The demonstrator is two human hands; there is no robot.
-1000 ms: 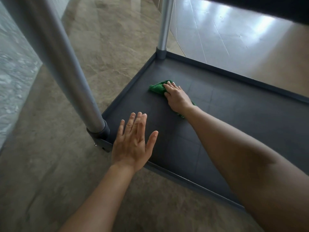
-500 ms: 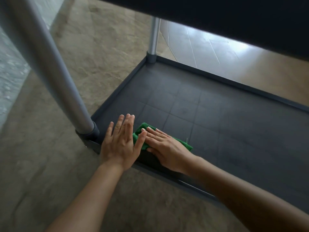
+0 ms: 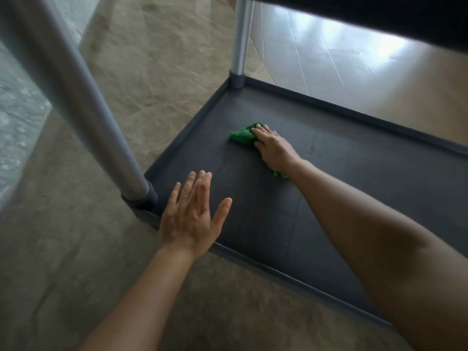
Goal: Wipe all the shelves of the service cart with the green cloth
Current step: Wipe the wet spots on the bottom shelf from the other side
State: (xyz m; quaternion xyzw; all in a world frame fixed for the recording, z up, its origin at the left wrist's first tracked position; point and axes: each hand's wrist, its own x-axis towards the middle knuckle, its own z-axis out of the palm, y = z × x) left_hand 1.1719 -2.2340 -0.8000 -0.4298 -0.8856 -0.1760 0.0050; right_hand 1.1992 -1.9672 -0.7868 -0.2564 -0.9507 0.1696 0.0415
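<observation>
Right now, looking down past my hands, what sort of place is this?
Likely an indoor hospitality or commercial space; hard to be surer. Polished stone-look floor tiles reflect light, and the right hand presses a green cloth on the dark bottom shelf of a metal-posted service cart.

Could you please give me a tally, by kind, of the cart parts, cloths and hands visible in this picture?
Crumpled green cloth: 1
Bare hands: 2 (left hand, right hand)
Silver metal posts: 2 (near post, far post)
Dark grey cart shelves: 2 (lower shelf, upper shelf)
Total: 7
</observation>
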